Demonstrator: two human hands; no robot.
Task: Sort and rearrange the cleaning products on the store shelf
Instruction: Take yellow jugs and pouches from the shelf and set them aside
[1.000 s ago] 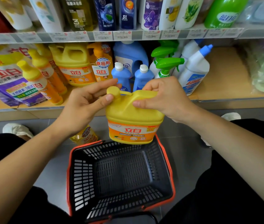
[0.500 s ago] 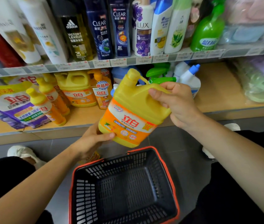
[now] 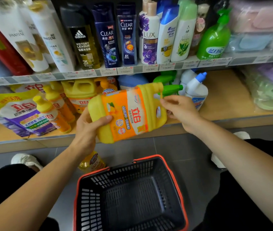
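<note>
A yellow detergent jug [image 3: 129,114] with an orange label lies tilted on its side in the air, in front of the lower shelf [image 3: 224,105], its cap end pointing right. My left hand [image 3: 89,125] grips its base, thumb across the front. My right hand [image 3: 180,110] holds the handle end, fingers curled by the handle. Behind it on the shelf stand a matching yellow jug [image 3: 79,92], small yellow-orange bottles [image 3: 52,112], a purple refill pouch [image 3: 20,114], green spray bottles [image 3: 167,80] and a white blue-capped cleaner bottle [image 3: 195,90].
A black basket with a red rim [image 3: 127,195] stands on the grey floor below my hands, with nothing in it. A yellow bottle [image 3: 92,161] lies on the floor behind it. Shampoo bottles [image 3: 125,34] fill the upper shelf. My knees flank the basket.
The jug rose from just above the basket to shelf height and tipped from upright onto its side. My left hand moved from the cap to the base.
</note>
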